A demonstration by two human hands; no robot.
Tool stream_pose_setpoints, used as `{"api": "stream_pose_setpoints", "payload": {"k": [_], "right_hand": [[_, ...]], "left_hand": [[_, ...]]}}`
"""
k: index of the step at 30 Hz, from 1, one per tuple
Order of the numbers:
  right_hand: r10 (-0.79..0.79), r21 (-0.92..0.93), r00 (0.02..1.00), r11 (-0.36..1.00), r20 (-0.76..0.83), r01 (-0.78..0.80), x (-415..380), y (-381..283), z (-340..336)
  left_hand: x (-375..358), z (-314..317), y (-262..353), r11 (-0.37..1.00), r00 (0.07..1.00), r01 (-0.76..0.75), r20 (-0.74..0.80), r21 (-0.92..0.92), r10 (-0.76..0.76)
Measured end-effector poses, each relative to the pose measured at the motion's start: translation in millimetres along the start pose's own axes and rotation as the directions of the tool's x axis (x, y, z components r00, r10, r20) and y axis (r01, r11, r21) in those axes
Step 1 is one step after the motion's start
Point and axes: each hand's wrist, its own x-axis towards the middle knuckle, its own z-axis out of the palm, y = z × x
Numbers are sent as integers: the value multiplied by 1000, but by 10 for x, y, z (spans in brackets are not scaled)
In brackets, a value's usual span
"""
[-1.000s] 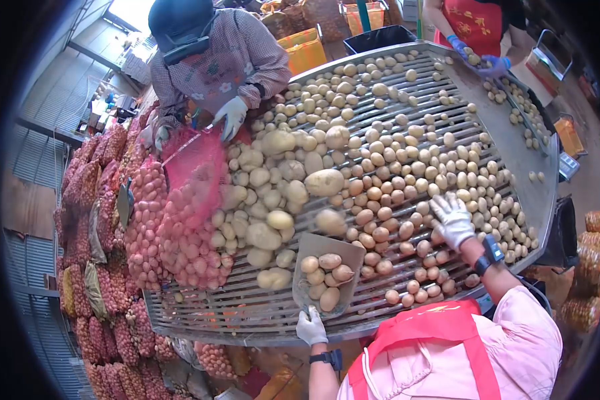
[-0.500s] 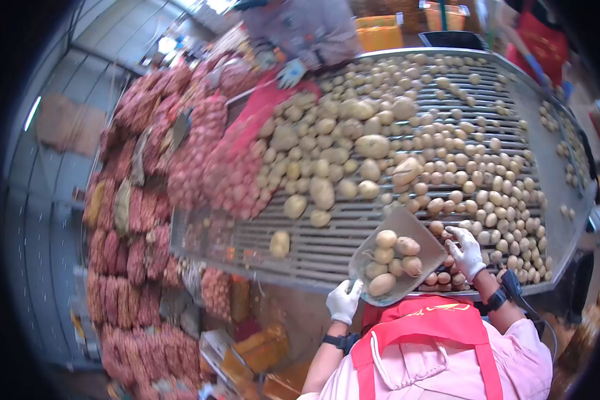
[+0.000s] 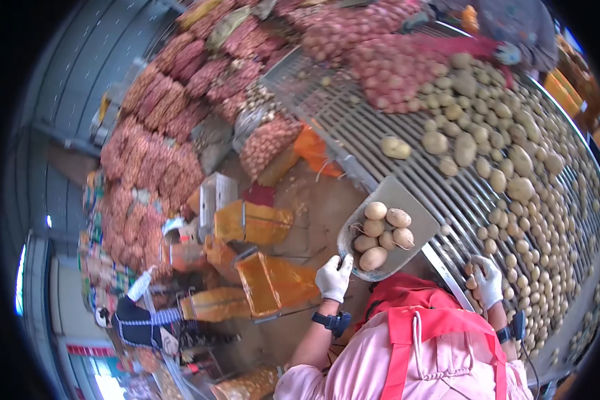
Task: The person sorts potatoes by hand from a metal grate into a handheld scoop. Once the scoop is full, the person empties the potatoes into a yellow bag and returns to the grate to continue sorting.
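Observation:
My left hand, in a white glove, grips the near left rim of a shallow grey scoop. Several potatoes lie in the scoop, some with thin roots hanging from them. Also gloved, my right hand is over the near edge of the slatted sorting table, its fingers curled round a potato. Other potatoes sit just beside and under those fingers, partly hidden by the glove.
Many potatoes cover the table's right side. A pink mesh sack spills at the far end, near another person's gloved hand. Stacked sacks, orange crates and another person are to the left.
The view has swung left, bringing in the crates and another person. My left hand still holds the scoop. My right hand has moved away from the scoop's side, toward the table's near edge.

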Motion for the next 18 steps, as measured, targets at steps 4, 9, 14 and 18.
{"api": "stream_pose_setpoints", "payload": {"k": [4, 9, 14, 18], "right_hand": [[-8, 7, 987, 1000, 158, 7, 191, -126, 348], [-130, -15, 929, 989, 347, 145, 489, -680, 971], [-204, -30, 837, 967, 508, 254, 698, -1073, 1639], [-301, -58, 754, 911, 583, 409, 702, -1545, 2000]], "left_hand": [[81, -428, -694, 984, 980, 168, -120, 54, -160], [-54, -1141, -1523, 917, 877, 400, -292, 1, -382], [-321, -2007, -2326, 772, 698, 630, -495, 82, -517], [-461, -2581, -2741, 489, 669, 731, -640, 475, -379]]}}
